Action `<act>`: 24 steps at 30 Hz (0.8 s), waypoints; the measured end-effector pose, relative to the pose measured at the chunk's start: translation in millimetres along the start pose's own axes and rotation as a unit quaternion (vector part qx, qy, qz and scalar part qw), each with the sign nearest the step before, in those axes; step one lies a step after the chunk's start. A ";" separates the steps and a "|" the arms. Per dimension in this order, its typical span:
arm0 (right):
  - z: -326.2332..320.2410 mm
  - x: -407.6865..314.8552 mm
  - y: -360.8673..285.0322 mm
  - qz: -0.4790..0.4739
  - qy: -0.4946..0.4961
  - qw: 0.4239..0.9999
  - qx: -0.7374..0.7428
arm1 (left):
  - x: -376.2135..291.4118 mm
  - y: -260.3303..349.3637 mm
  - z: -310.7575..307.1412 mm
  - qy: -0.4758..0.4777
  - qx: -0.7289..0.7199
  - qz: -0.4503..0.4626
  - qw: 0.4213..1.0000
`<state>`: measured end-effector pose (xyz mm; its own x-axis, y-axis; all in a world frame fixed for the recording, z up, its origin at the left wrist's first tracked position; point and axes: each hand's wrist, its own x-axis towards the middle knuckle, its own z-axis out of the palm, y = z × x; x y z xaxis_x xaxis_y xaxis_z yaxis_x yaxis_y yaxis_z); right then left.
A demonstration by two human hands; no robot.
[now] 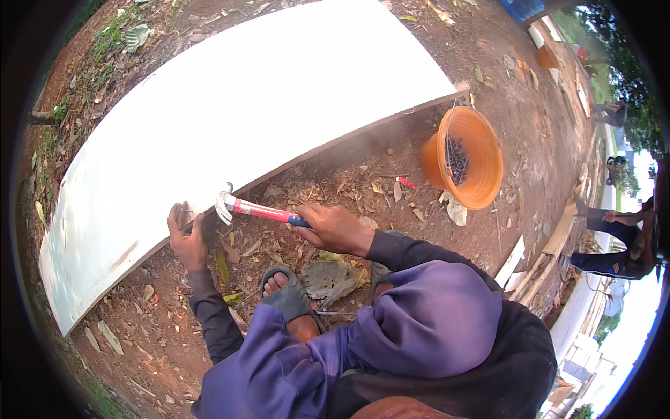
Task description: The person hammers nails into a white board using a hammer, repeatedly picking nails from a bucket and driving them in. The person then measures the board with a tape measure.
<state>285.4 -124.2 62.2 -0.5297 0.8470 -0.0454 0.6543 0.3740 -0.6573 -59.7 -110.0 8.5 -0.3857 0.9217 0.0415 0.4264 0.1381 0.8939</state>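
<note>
A long white panel (272,105) with a wooden edge strip (335,144) lies before me, raised a little off the dirt. At its near edge, my left hand (189,238) pinches what looks like a thin nail (185,211); the fingers partly hide it. My right hand (335,228) is closed around the end of a claw hammer (264,211) with a red, white and blue handle. The steel hammer head is by the panel's edge, just right of my left fingers. To the right, an orange bucket (489,157) is tilted and holds many loose nails (457,161).
Dry leaves and scraps litter the reddish soil (366,173). My sandalled foot (285,290) is close below the hammer. Wooden boards (557,230) lie on the right. Farther off stands another person (617,241), and a blue container (523,8) is at the top right.
</note>
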 end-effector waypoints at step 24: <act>-97.5 -28.6 40.4 -0.061 0.194 0.974 -0.099 | -0.1 0.0 1.5 0.033 0.145 0.056 0.987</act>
<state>379.6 -96.5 110.4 -0.3912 0.8560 0.3381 0.7103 0.5144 -0.4805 -58.4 -109.6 7.8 -0.3709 0.9128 0.1710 0.6825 0.1431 0.7167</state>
